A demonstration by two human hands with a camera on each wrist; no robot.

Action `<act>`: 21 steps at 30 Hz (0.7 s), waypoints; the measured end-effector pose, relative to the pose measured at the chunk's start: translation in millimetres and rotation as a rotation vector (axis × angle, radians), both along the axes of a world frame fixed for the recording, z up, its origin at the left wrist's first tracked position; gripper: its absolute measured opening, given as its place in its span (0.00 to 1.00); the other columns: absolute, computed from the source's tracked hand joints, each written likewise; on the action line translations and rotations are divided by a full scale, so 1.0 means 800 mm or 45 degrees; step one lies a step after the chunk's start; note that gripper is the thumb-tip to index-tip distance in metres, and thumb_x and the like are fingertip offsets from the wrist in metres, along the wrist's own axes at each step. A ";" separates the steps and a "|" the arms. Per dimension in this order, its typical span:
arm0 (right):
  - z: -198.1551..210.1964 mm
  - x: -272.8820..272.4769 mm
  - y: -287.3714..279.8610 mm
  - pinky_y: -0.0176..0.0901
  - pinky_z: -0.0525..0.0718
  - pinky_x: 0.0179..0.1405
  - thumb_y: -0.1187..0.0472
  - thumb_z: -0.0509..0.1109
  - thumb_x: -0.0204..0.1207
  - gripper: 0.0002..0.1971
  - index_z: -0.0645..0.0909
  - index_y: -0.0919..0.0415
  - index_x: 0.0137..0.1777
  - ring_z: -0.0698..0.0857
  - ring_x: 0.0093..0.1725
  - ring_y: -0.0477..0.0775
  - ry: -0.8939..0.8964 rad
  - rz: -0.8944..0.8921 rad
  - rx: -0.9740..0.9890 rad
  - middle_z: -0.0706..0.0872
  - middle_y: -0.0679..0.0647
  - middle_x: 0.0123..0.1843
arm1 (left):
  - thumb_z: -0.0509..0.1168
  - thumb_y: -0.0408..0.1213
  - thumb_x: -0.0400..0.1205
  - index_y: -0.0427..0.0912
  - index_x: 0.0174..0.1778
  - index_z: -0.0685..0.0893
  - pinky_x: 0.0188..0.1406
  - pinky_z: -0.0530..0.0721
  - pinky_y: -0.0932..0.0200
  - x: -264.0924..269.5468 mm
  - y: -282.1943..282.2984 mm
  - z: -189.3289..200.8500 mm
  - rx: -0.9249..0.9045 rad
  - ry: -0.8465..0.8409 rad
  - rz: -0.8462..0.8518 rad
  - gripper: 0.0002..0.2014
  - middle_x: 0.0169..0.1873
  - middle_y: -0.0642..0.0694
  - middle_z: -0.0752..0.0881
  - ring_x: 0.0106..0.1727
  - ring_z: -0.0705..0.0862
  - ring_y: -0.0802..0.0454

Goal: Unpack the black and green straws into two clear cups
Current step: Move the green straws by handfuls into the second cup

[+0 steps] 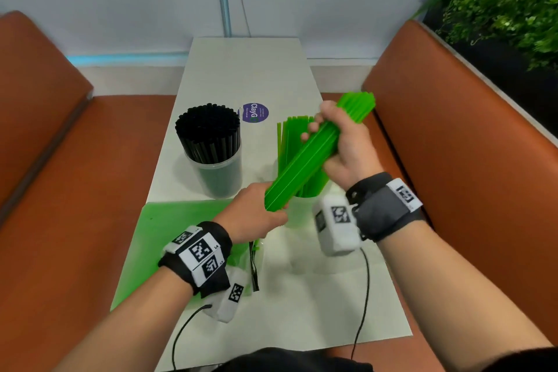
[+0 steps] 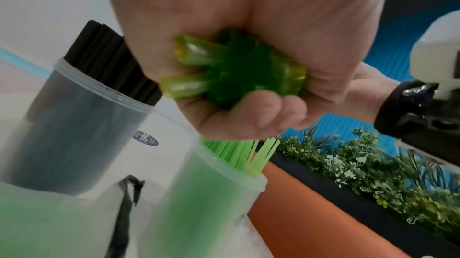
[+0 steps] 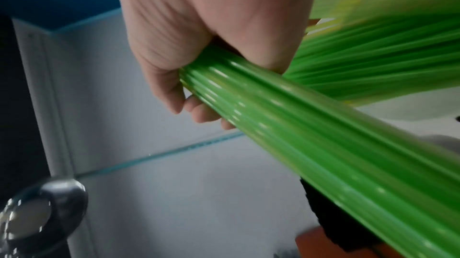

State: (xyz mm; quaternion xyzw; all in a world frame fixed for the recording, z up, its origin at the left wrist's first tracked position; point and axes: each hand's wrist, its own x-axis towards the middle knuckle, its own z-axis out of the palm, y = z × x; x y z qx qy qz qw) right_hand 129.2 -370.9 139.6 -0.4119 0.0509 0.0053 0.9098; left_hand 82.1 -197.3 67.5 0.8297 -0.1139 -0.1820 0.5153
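Observation:
Both hands hold one thick bundle of green straws [image 1: 314,151] slanted in the air above the right clear cup [image 1: 302,211]. My left hand [image 1: 256,214] grips the bundle's near, lower end [image 2: 224,73]. My right hand [image 1: 341,142] grips its upper half [image 3: 261,109]. The right cup [image 2: 206,203] has several green straws [image 1: 290,136] standing in it. The left clear cup [image 1: 216,174] is packed full of black straws [image 1: 208,127].
A green plastic wrapper [image 1: 169,238] and a black strip [image 1: 253,266] lie on the white table [image 1: 317,311] by my left wrist. A round purple sticker [image 1: 255,113] sits behind the cups. Orange benches [image 1: 453,136] flank the table; plants [image 1: 507,0] stand at the far right.

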 end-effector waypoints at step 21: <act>0.009 -0.007 -0.015 0.50 0.83 0.43 0.68 0.71 0.77 0.06 0.78 0.63 0.40 0.80 0.33 0.53 -0.071 -0.246 0.336 0.79 0.55 0.34 | 0.48 0.63 0.86 0.44 0.69 0.84 0.47 0.88 0.49 0.019 0.022 0.046 -1.057 0.372 0.673 0.32 0.63 0.41 0.88 0.62 0.88 0.43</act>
